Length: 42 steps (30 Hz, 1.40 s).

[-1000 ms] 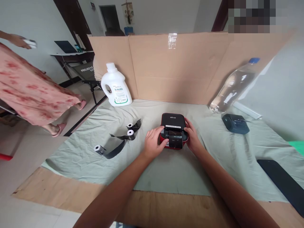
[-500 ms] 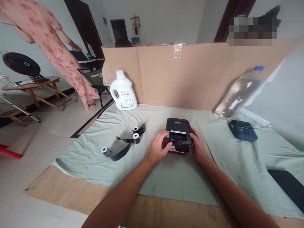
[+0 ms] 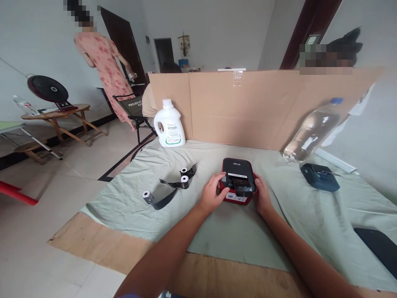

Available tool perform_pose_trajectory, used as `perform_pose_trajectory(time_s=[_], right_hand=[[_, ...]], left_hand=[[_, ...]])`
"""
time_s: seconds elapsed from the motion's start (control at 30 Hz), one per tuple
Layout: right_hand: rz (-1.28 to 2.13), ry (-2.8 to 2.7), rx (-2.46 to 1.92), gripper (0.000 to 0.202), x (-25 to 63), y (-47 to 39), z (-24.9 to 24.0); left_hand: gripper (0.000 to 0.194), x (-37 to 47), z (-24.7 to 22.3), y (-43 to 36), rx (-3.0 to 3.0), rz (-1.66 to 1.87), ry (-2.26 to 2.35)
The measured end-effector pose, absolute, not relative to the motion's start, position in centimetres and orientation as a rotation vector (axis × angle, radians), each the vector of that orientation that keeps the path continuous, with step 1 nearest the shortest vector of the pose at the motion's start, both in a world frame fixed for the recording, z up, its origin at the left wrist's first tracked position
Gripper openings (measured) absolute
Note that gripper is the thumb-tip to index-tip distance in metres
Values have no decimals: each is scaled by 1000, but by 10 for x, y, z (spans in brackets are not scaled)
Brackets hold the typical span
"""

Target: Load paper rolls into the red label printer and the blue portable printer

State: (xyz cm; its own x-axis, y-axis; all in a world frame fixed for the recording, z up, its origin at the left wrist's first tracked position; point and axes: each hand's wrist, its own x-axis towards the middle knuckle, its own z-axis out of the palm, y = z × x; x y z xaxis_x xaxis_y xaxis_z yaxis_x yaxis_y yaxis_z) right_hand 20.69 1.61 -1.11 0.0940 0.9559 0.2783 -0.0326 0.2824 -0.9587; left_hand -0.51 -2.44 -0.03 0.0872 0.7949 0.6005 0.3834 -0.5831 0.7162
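A small black and red printer sits on the green cloth, with a white label on its front. A glossy dark strip sticks out of its slot and curls over the front edge. My left hand grips the printer's left side, with the thumb near the front and the fingers at the top edge. Wrapped along the opposite side is my right hand, its fingertips partly hidden. To the left lie small rolls of black strip, one nearest me and two others farther back, with partly unwound tails.
A white detergent bottle and a cardboard panel stand at the back. On the right are a clear plastic bottle, a dark blue device and a black phone-like slab. A person in a pink dress stands beyond the table.
My view has shifted, and more of the printer's front label shows. The strip's end now sits higher off that front. The person in pink has moved farther away.
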Motion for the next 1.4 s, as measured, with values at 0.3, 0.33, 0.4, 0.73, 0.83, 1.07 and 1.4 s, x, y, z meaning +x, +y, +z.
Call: perform_pose_trajectory(time_s=[0.3, 0.33, 0.4, 0.73, 0.83, 1.07, 1.4], right_hand=[[933, -1378, -1058, 49, 223, 2, -11], [968, -1448, -1038, 54, 226, -1, -11], [975, -1586, -1040, 75, 231, -6, -11], [559, -1792, -1138, 101, 179, -1, 59], [532, -1819, -1002, 100, 129, 21, 102], [794, -1917, -678, 80, -20, 86, 110], [913, -2075, -841, 66, -85, 133, 29]], left_hand=[[70, 2, -3, -26, 1594, 1395, 1175], [68, 3, -2, -26, 1548, 1371, 1144], [64, 4, 1, -27, 1480, 1342, 1097], [50, -30, 81, -15, 1434, 1422, 951], [53, -77, 121, 1, 1477, 1499, 978], [51, -213, 118, 50, 1228, 1653, 1113], [54, -276, 35, 77, 957, 1490, 1237]])
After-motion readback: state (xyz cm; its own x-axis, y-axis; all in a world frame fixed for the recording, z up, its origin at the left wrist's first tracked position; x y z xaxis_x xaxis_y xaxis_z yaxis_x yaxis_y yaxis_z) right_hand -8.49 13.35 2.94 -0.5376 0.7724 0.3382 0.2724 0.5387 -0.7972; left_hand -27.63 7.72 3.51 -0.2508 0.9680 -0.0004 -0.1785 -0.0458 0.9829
